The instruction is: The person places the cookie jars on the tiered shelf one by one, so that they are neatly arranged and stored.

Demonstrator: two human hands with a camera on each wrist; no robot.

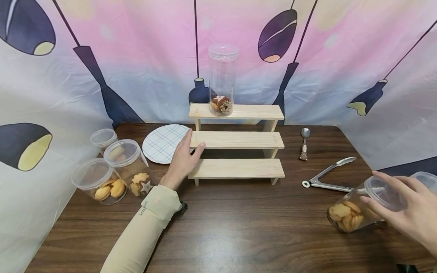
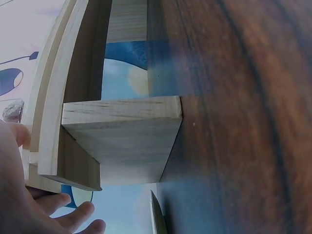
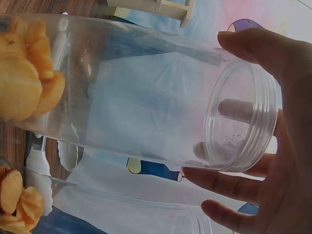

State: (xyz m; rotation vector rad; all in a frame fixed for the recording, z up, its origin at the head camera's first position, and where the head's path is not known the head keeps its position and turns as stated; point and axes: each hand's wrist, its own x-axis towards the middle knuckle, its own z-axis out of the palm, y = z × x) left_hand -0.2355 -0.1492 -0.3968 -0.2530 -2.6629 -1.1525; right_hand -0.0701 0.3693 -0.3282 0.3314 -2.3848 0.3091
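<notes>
Right hand (image 1: 414, 206) gripping jar (image 1: 364, 203), clear and lidded, golden cookies (image 1: 346, 215) inside

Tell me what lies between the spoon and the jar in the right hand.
The tongs, lying spread on the table; the head view shows them between the spoon and the jar.
</notes>
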